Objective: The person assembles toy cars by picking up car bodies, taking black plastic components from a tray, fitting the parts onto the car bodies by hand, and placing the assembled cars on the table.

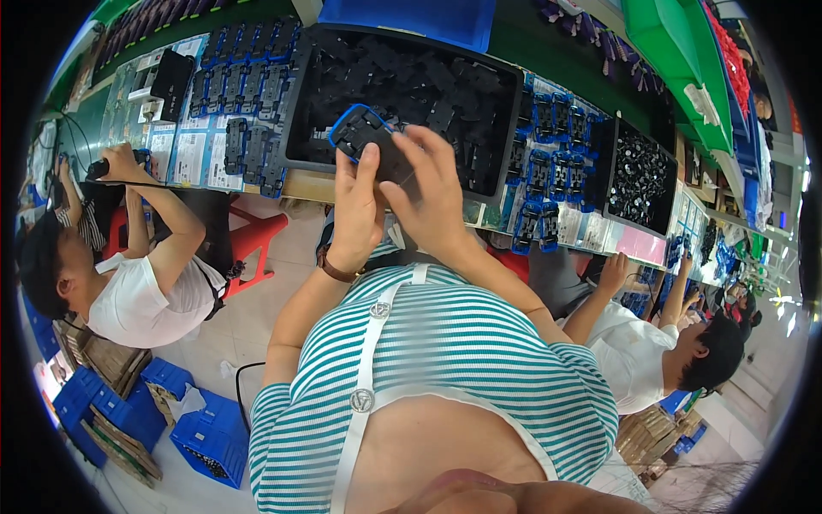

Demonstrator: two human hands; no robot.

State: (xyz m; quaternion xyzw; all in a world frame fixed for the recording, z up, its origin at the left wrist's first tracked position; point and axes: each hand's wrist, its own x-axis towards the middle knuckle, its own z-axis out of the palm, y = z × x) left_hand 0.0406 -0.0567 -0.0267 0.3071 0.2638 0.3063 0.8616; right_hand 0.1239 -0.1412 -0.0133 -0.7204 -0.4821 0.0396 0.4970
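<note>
A toy car body (360, 130) with a blue rim and a black underside is held up over the front edge of a black tray. My left hand (358, 206) is closed on it, with the thumb lying along its black side. My right hand (431, 190) curls its fingers and thumb round the dark rear part of the same piece. Where that part ends is hard to make out between the hands. Behind it, the black tray (295, 128) holds a heap of loose black plastic parts (377, 73).
Rows of blue-and-black car bodies stand left (240, 90) and right (552, 154) of the tray. A box of small black-and-silver parts (638, 176) lies farther right. Seated co-workers (141, 295) flank me. A blue bin (407, 21) and green bins (672, 56) stand behind.
</note>
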